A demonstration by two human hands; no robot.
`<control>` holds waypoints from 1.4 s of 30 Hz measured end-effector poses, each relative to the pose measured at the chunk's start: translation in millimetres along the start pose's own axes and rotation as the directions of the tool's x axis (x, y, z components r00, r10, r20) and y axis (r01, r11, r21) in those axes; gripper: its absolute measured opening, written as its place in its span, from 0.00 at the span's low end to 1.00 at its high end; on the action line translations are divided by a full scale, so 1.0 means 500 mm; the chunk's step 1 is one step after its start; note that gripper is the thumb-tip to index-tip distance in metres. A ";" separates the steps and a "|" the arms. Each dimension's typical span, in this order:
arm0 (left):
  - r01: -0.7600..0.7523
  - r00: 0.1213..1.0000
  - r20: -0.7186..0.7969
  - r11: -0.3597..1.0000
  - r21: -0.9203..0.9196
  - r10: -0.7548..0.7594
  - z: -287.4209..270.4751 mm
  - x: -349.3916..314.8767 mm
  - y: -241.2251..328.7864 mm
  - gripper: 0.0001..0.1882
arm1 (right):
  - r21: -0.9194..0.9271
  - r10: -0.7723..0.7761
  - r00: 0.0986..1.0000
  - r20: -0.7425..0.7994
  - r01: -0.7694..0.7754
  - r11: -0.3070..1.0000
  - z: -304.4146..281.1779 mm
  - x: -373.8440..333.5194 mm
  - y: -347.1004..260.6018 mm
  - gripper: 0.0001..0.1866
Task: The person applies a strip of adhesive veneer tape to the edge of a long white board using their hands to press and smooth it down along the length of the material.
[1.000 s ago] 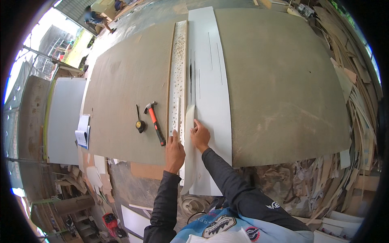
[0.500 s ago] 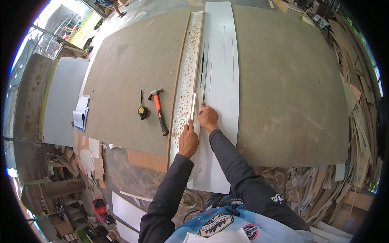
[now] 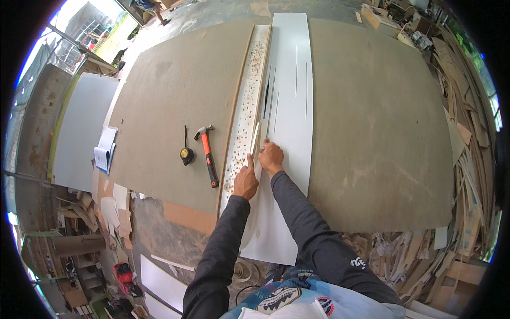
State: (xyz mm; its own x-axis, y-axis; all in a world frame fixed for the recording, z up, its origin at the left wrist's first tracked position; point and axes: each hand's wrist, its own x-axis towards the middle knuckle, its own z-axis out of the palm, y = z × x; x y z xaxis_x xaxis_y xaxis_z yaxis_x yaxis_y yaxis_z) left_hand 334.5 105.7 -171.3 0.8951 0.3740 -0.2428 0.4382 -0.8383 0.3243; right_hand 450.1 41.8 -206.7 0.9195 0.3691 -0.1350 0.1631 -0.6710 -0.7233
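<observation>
A long, narrow board with a white face speckled with brown spots point(image 3: 247, 90) and raised wooden edges runs away from me. Along its right side lies a smooth white panel point(image 3: 291, 117) with several thin dark slits. My left hand point(image 3: 246, 179) is closed around the near end of a slim white strip point(image 3: 256, 135), its index finger stretched along it at the speckled board's right edge. My right hand point(image 3: 272, 158) rests on the white panel just beside, fingers curled in a pinch. What those fingers hold is too small to make out.
Left of the boards, a claw hammer point(image 3: 207, 157) with an orange-and-black handle and a tape measure point(image 3: 186, 155) lie on the large brown tabletop point(image 3: 372, 133). An open notebook point(image 3: 105, 149) sits at the left edge. Wood offcuts point(image 3: 467, 133) pile up along the right.
Both hands have slid slightly farther away along the boards, and the slim strip has moved with my left hand. The whole view has tilted a little, so the table appears lower.
</observation>
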 end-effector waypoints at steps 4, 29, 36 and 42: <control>0.003 1.000 0.007 0.998 0.056 -0.004 0.008 -0.009 0.015 0.41 | 0.012 -0.005 1.000 -0.006 0.005 1.000 0.008 0.010 0.006 0.24; -0.033 0.995 0.094 0.999 -0.027 0.035 -0.031 0.025 0.019 0.40 | 0.376 0.048 0.988 -0.145 0.011 0.927 0.079 -0.145 0.040 0.19; -0.092 0.996 0.008 0.996 -0.015 0.092 -0.023 0.050 0.017 0.37 | 0.333 -0.052 0.991 -0.125 0.091 0.939 0.063 -0.100 0.041 0.15; -0.074 0.997 0.020 0.994 -0.080 0.076 -0.023 0.080 0.017 0.37 | 0.439 -0.026 0.980 -0.197 0.111 0.892 0.067 -0.072 0.038 0.08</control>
State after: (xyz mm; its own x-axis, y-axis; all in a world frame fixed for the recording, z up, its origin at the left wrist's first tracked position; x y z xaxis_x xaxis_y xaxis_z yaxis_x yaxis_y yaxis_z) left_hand 374.7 118.1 -167.7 0.9241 0.3008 -0.2358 0.3755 -0.8295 0.4134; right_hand 408.2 37.5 -238.5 0.9674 0.2526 0.0194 0.0910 -0.2751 -0.9571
